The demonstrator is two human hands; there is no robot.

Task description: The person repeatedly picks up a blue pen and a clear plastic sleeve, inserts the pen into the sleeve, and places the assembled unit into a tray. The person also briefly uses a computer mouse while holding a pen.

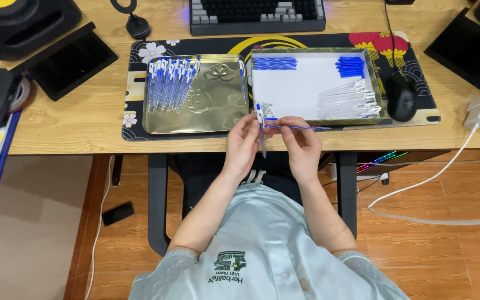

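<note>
- While your left hand (244, 145) pinched the clear pen barrel (261, 129) upright by its blue end, your right hand (302, 145) was closed on the thin blue refill (295, 126), which lay crosswise with its near end meeting the barrel; both parts hung in the air over the front edge of the bench (84, 119), just below the two trays.
- Because the refill was so slender and you gripped it close to one end, the free end could have sagged or bent as you pushed, and the tip might have missed the barrel's mouth.
- Since both hands worked beyond the bench edge and above your lap, a part that slipped would likely have dropped to the floor rather than into a tray.
- The white tray (306, 89) sat just past your right hand, with loose clear barrels (348, 100) near its front corner; a knuckle swinging forward could have knocked them out of their pile.
- The gold tray (218, 105) with finished pens (169, 83) lay ahead of your left hand, so a careless reach could have rolled those pens together.
</note>
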